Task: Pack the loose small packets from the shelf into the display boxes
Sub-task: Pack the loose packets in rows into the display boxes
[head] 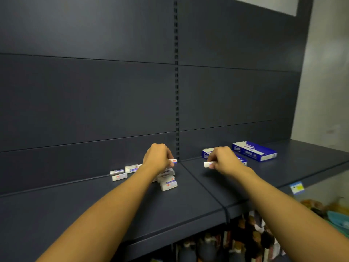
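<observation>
I see a dark back panel (85, 91) with a slotted upright (177, 82) running down its middle. A blue price tag (296, 187) hangs on an edge at right. Below, blurred bottles (245, 241) crowd together, with a teal object (338, 220) beside a pale wall (328, 72).

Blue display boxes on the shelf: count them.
2: one blue cardboard display box far right on the dark shelf, another partly hidden behind the right hand.

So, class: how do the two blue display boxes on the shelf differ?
The far display box lies in full view; the near display box is mostly hidden behind the right hand. The far box stands clear of both hands; the near one sits just behind the right hand. Both are blue and white.
</observation>
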Demonstrator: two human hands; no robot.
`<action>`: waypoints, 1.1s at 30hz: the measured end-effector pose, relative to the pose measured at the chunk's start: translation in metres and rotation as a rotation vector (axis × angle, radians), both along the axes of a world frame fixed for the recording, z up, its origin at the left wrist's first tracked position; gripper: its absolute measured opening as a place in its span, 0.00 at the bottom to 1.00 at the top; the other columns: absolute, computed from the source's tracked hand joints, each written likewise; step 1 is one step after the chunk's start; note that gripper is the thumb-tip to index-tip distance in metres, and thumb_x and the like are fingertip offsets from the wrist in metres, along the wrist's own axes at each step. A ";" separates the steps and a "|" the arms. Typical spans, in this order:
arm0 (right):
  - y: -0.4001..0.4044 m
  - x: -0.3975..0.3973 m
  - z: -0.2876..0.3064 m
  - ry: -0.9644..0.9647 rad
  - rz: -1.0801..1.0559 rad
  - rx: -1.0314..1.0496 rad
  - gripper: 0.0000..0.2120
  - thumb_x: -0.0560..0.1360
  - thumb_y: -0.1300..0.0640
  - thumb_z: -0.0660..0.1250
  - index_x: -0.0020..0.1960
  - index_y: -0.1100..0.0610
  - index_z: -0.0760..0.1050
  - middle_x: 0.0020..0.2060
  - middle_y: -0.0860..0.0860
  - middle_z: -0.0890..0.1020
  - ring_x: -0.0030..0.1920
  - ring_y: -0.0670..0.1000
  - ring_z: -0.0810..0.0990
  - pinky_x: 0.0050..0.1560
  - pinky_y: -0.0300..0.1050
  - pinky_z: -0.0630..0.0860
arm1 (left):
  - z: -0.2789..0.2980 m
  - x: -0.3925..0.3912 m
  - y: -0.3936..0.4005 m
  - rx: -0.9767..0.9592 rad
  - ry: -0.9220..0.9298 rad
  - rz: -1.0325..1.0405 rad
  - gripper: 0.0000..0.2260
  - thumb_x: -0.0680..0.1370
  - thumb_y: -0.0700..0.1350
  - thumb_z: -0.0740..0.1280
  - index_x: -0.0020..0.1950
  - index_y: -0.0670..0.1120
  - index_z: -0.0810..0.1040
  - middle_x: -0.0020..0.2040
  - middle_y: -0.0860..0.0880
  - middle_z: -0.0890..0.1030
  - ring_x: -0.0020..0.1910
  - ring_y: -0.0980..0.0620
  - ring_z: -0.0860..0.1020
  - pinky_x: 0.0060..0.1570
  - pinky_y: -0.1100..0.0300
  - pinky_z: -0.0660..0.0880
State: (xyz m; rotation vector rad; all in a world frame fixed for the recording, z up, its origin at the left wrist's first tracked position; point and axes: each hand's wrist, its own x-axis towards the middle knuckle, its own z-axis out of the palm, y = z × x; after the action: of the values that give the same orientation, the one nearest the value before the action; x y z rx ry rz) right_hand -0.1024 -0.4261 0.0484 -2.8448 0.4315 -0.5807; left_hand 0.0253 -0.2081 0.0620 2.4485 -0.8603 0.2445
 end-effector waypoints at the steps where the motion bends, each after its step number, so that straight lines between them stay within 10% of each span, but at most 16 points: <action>1: -0.008 -0.010 0.001 0.005 -0.027 0.002 0.06 0.73 0.58 0.76 0.50 0.54 0.86 0.48 0.52 0.84 0.49 0.52 0.81 0.53 0.48 0.78 | 0.000 -0.005 -0.009 0.005 -0.008 -0.010 0.08 0.69 0.44 0.80 0.47 0.48 0.87 0.48 0.46 0.85 0.50 0.45 0.82 0.53 0.50 0.80; 33: -0.230 -0.216 -0.003 0.134 -0.187 -0.077 0.05 0.75 0.59 0.71 0.50 0.55 0.83 0.50 0.54 0.81 0.49 0.54 0.81 0.52 0.52 0.82 | 0.001 -0.177 -0.253 0.190 -0.071 -0.131 0.08 0.74 0.40 0.75 0.53 0.45 0.85 0.54 0.44 0.83 0.54 0.47 0.81 0.55 0.52 0.80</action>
State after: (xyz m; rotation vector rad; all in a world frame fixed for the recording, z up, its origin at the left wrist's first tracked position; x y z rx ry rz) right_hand -0.3185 -0.6564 0.0458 -2.9482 0.7196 -0.4494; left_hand -0.1521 -0.4613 0.0625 2.5570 -1.1165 0.2112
